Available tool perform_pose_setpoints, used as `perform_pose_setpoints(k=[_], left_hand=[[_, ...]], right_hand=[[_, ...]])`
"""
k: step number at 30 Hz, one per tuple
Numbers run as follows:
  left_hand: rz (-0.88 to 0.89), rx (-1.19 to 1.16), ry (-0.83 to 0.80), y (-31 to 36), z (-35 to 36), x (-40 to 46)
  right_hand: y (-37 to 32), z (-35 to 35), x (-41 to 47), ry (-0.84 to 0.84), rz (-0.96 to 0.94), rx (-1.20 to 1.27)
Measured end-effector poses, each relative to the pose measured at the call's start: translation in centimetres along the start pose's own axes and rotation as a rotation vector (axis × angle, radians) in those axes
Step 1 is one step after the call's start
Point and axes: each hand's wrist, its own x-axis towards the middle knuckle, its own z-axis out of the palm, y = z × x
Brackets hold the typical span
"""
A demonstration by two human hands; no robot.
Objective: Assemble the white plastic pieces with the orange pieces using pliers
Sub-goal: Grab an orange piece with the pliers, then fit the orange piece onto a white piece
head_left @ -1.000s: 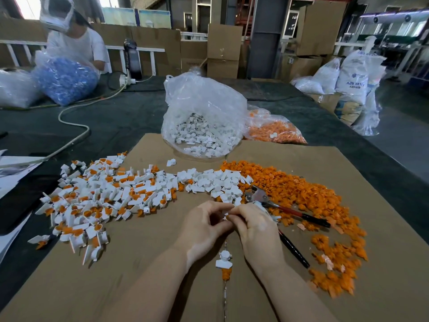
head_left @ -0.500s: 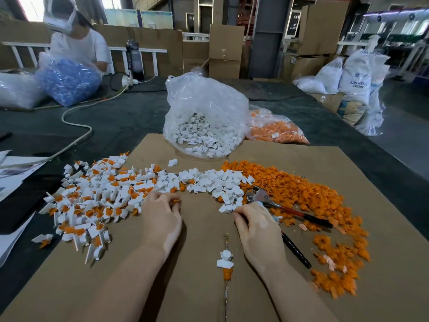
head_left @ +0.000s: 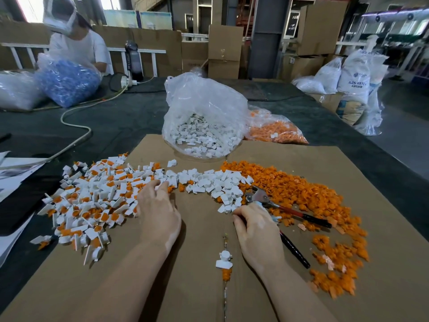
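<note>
Since a second ago my left hand point(head_left: 157, 212) has parted from my right hand point(head_left: 255, 226), fingers spread on the assembled white-and-orange plastic pile point(head_left: 92, 201) to drop a finished piece; right fingers curl beside the red-handled steel pliers point(head_left: 278, 205), contents unclear.

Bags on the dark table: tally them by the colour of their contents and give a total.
Bag of white pieces: 1
Bag of orange pieces: 1
Bag of blue pieces: 1
Pale bag, contents unclear: 1
Total: 4
</note>
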Motion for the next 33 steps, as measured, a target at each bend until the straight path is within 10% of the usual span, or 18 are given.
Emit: perform_pose_setpoints(k=[7,18,33], left_hand=[[0.139,0.29,-0.209,0.2,1.6,1.5],[0.386,-0.183,-0.247,2.6,1.7,-1.1],[0.281,-0.018,-0.169,3.2,1.4,-1.7]], right_hand=[[-0.1,0.3,-0.1,0.008,-0.006,-0.035],[0.1,0.4,0.0,0.004,0.006,-0.042],[0.0,0.3,-0.1,0.005,0.006,-0.039]])
